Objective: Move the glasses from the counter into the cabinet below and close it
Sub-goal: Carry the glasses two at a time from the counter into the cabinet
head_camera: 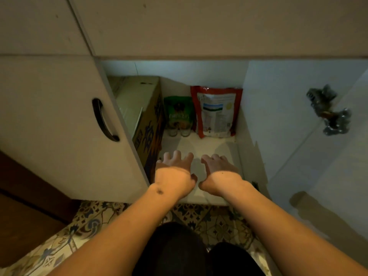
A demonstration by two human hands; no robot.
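I see cabinet [199,72] open at frame centre, right door [318,156] swung wide. Two glasses [179,132] stand side by side, deep on cabinet shelf [215,148], in front of green pouch [178,112], between cardboard box [143,120] and red pouch [216,112]. My left hand [176,168] and right hand [218,169] hover empty over shelf front, fingers spread, well short of glasses.

a home kitchen: low cabinet [59,116] holding food pouches [217,112], patterned floor tiles [83,222].

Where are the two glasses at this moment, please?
In the head view, the two glasses stand side by side deep inside the cabinet, in front of the green packet, between the cardboard box and the red bag.
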